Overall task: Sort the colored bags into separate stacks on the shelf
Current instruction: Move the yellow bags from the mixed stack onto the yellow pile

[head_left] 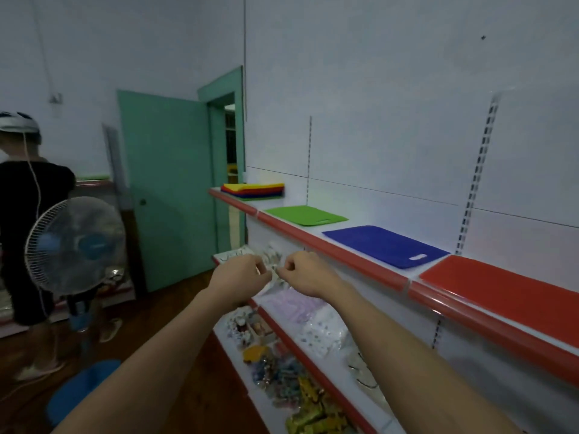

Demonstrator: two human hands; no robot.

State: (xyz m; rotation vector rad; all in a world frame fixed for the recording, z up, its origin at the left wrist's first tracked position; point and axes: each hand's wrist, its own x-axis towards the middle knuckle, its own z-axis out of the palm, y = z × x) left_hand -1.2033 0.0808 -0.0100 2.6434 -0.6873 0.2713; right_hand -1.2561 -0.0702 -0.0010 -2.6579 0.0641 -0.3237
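Note:
On the white shelf with a red front edge [313, 238] lie a mixed stack of colored bags [253, 191] at the far left, then a single green bag [305, 215], a blue bag [387, 245] and a red bag [504, 288] to its right. My left hand [239, 275] and my right hand [305, 274] hover close together in front of and below the shelf edge, under the green bag. Both have curled fingers, and I see no bag in them.
Lower shelves [329, 380] carry packets of small goods. A standing fan [75, 245] on a blue base and a person in black [28, 220] are at the left. A green door [166, 189] stands open behind the shelf end.

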